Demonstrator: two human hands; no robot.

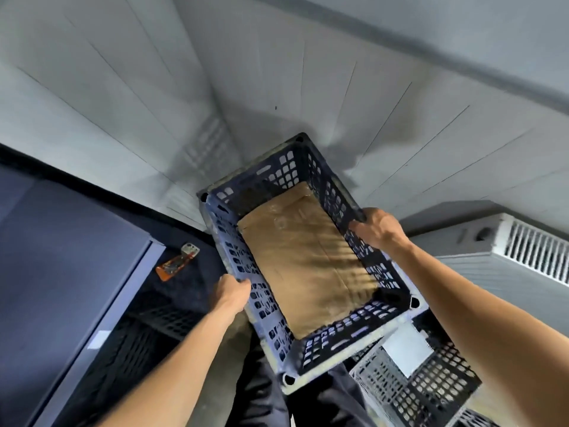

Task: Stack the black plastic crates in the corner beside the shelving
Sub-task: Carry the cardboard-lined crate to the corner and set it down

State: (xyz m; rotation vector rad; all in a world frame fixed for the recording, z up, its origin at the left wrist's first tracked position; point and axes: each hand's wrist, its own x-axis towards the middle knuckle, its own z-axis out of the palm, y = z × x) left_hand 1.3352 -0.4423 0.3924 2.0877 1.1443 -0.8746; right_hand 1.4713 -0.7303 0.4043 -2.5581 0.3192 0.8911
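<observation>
Near wall corner, left hand (232,289), right hand (380,229) gripping crate (308,263) rims

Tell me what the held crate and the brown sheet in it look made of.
The crate: moulded plastic, black, matte, scuffed, going by its lattice walls and corner sockets. The brown sheet: probably cardboard or stiff paper, matte, with creases.

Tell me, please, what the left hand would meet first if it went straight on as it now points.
The left hand grips the black crate by its side wall, so that wall comes first; beyond it, probably, the cardboard sheet lying inside.
</observation>
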